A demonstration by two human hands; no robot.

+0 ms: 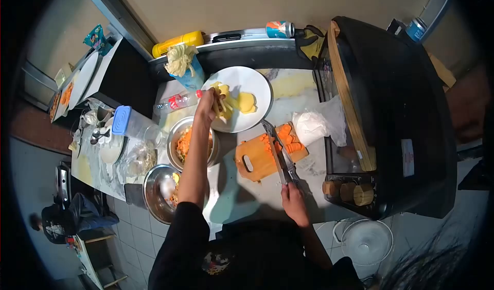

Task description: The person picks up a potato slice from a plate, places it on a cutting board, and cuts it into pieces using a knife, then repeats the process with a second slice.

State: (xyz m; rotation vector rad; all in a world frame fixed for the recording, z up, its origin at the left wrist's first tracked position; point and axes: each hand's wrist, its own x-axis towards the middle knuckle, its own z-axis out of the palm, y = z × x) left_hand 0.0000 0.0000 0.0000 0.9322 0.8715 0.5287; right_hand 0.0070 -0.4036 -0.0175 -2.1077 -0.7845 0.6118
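Observation:
My left hand [208,106] is closed around yellow pieces [222,108] that look like cut potato, over the left side of a white plate [252,120]. More flat yellow slices [247,102] lie on that plate. Low at the right, my right hand [295,203] grips a knife [280,161] by its handle. The blade points away from me across an orange cutting board [254,159]. Sliced carrot [292,138] is spread over the board's far right part, partly behind the blade.
Left of the board stand a metal bowl of shredded orange food [174,159] and another metal bowl [149,200]. A white plastic bag [311,128] lies beside a large black appliance [401,115]. A bottle [175,103] lies behind. Another person [64,220] is at far left.

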